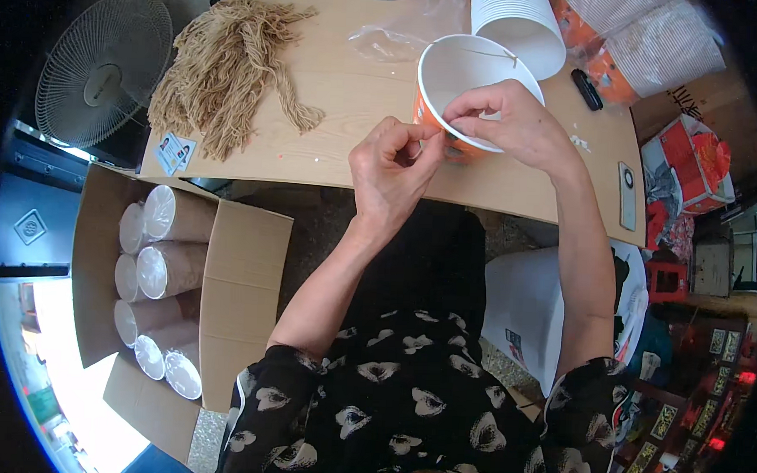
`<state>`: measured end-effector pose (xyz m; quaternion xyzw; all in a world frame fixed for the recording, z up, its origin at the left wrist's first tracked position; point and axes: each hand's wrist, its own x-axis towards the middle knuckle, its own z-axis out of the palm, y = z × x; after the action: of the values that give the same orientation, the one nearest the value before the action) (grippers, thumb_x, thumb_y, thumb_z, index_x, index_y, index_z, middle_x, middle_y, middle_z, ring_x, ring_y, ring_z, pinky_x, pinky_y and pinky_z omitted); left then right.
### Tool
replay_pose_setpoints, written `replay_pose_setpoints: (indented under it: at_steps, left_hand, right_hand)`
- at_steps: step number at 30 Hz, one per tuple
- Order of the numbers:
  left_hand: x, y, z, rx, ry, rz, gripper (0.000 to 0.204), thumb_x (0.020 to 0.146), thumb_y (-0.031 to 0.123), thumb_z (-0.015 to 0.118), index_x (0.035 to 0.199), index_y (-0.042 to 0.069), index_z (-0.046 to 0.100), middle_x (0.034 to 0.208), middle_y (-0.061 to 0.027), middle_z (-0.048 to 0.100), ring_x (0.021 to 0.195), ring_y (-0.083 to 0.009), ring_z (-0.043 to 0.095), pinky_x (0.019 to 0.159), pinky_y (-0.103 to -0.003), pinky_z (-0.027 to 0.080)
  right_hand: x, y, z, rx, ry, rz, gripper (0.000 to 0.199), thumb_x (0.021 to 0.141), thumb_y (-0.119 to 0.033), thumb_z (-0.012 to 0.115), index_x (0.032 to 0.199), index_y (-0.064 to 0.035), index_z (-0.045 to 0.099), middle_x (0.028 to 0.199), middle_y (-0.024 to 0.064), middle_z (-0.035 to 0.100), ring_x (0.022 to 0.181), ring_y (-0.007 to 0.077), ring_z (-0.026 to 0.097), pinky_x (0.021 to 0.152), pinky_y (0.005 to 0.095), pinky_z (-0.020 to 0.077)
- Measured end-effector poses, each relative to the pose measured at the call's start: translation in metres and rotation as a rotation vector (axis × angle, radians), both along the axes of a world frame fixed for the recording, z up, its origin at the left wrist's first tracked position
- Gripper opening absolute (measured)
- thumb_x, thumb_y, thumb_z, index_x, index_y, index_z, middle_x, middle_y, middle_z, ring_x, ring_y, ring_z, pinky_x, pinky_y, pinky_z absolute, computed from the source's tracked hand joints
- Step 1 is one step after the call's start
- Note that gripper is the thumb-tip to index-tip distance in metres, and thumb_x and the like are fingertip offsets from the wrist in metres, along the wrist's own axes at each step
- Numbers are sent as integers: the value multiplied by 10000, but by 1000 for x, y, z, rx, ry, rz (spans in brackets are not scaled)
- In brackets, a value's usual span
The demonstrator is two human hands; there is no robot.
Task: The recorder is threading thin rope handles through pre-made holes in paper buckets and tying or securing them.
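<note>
head view: the white-lined bucket [466, 66] sits at upper centre of the frame. left hand [389, 168] is pinched narrow beside its near rim, right hand [520, 125] curled narrow over it; whether either holds anything, i cannot tell. an uneven pull could tip the light-looking bucket.

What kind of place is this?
Probably a small workshop: a big pile of tan cords and stacked white tubs share a table, and a cardboard box beside it holds wrapped bundles.
</note>
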<state>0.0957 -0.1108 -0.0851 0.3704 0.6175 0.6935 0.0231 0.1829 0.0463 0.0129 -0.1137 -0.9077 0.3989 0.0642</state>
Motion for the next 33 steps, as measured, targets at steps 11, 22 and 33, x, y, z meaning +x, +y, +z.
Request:
replay_pose_setpoints:
  at_steps: [11, 22, 33]
  left_hand:
    - [-4, -4, 6, 0, 1, -53, 100, 836, 47, 773, 917, -4, 745, 714, 2, 568, 615, -36, 506, 550, -205, 403]
    - [-7, -1, 7, -29, 44, -52, 75, 848, 42, 752, 895, -12, 732, 735, -9, 608, 622, -34, 544, 558, -200, 440]
    - [-8, -1, 13, -30, -10, -63, 85, 846, 47, 761, 910, -5, 739, 741, 1, 598, 625, -34, 539, 561, -206, 436]
  right_hand:
    - [-4, 6, -4, 8, -2, 109, 104, 847, -72, 629, 885, 20, 659, 783, 12, 631, 787, 87, 562, 781, 260, 478]
    - [-1, 9, 0, -52, -32, 84, 177, 853, -62, 655, 1007, 12, 705, 857, 24, 684, 838, 94, 603, 807, 267, 494]
    - [-6, 8, -8, 8, 28, 104, 85, 826, -47, 643, 888, 9, 659, 806, 22, 643, 809, 108, 587, 797, 276, 489]
